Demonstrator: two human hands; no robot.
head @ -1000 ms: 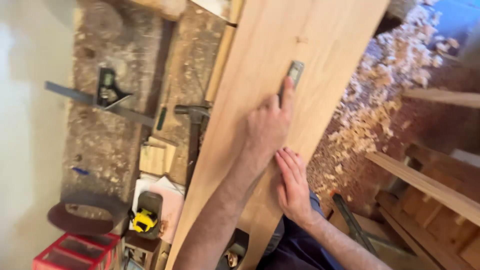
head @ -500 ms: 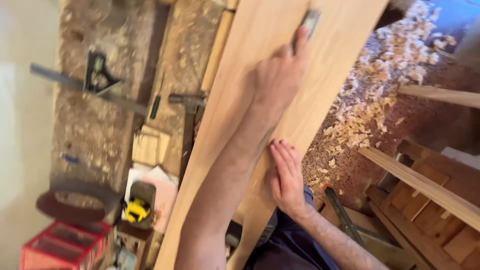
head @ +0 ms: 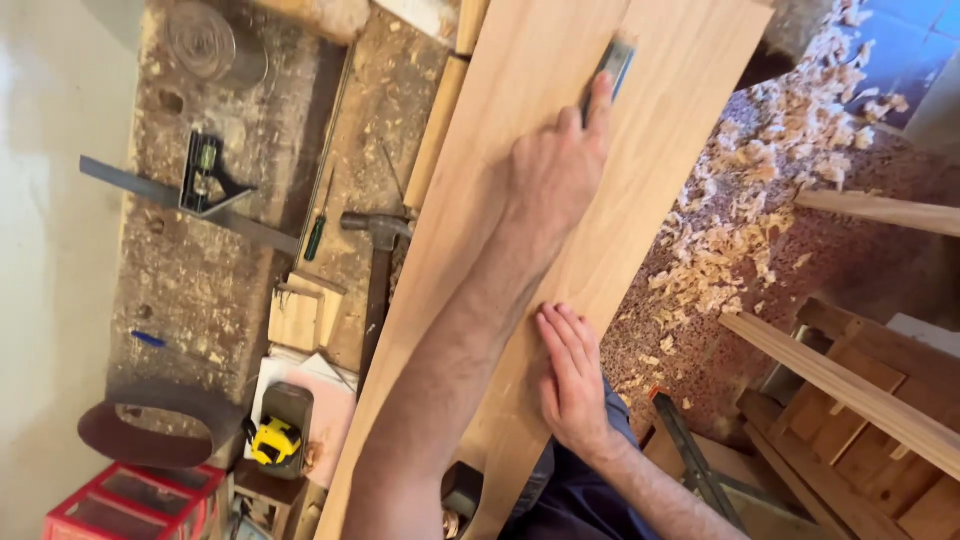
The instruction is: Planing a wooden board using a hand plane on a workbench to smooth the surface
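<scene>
Across the middle of the view runs a long pale wooden board (head: 560, 250), slanting from the near left to the far right, and both your hands rest on it. Your left hand (head: 555, 175) is stretched far up the board, fingers closed around a small flat grey metal scraper (head: 613, 62) that lies against the wood close to the board's far end. How tightly you grip the scraper you cannot tell from here. Your right hand (head: 572, 375) lies flat, fingers spread, holding nothing, pressed on the board beside its right edge.

Beyond that right edge, pale curled wood shavings (head: 745, 215) cover the reddish floor, and loose light timber battens (head: 850, 385) lean further right, so room there is tight. Along the board's left edge sits the worn, dusty workbench (head: 200, 280), carrying a steel combination square (head: 205, 190), a green-handled screwdriver (head: 317, 235), a hammer with a metal head (head: 378, 235) lying just beside the board, and a yellow tape measure (head: 272, 440) near you. Board surface between your hands is bare.
</scene>
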